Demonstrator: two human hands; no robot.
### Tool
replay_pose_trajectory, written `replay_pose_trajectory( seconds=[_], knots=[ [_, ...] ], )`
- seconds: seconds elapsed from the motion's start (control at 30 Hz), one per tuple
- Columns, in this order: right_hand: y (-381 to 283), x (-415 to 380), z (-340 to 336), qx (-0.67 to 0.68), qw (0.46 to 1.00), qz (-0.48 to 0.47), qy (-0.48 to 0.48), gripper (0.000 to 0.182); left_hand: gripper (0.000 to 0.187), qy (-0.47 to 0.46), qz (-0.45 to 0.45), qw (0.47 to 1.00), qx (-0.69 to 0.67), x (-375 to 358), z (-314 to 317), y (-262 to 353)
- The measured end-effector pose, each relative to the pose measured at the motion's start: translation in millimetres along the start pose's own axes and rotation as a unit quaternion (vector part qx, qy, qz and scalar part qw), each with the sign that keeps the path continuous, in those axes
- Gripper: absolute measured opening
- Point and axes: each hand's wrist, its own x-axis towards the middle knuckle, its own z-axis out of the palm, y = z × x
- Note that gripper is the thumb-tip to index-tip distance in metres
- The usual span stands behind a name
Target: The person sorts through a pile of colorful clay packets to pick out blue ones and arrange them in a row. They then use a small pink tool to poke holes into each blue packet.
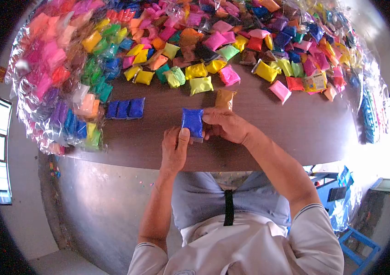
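A blue packet (191, 123) is held upright between my two hands, above the front part of the brown table (259, 133). My left hand (175, 147) grips its lower left corner, thumb on the face. The fingers of my right hand (226, 123) pinch its right edge; some of them are hidden behind it. Just beyond my right hand lies an orange-brown packet (225, 99). Several blue packets (125, 109) lie side by side to the left of my hands.
A large heap of colourful packets (195, 41) spans the back of the table. Clear plastic bags of packets (57, 82) bulge along the left edge, with another bag (368, 114) at the right. A blue stool (359, 250) stands on the floor at the lower right.
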Motion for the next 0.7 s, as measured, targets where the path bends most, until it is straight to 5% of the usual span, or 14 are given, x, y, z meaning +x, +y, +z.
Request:
replay_pose_trajectory(
  seconds=[0.13,0.5,0.7],
  knots=[
    [-2.0,-1.0,5.4,0.068,0.996,0.038,-0.051,0.026,0.047,-0.055,-0.027,0.985,-0.158,-1.2,-2.6,28.3],
    [-7.2,-3.5,11.0,-0.004,0.998,0.011,-0.055,0.025,0.042,-0.019,0.143,0.988,0.052,4.0,2.9,10.7],
    [-3.2,-9.1,15.4,-0.113,0.992,-0.015,0.057,0.022,0.026,0.016,0.187,0.971,0.149,3.5,2.8,14.4]
  ],
)
